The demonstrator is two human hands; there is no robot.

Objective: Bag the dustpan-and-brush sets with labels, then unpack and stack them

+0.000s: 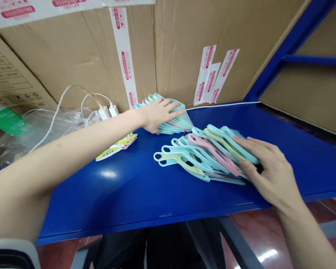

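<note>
Pastel plastic hand fans with looped handles lie in two piles on the blue table. My left hand (pixel 162 112) reaches to the back pile of fans (pixel 176 125), its fingers spread flat over the top and covering part of it. The nearer pile of fans (pixel 201 153) is fanned out in light blue, yellow and pink, handles pointing left. At the right end of that pile is my right hand (pixel 268 168), thumb on the near side and fingers over the top, gripping the fans. Their far ends are hidden by this hand.
A blue table (pixel 123 194) stands against a large taped cardboard box (pixel 179 45). On the left are a yellow printed packet (pixel 116 147), clear plastic bags (pixel 61 123), white charger plugs (pixel 104 113) and a looping white cable (pixel 56 112). A blue metal frame (pixel 280 63) rises at the right.
</note>
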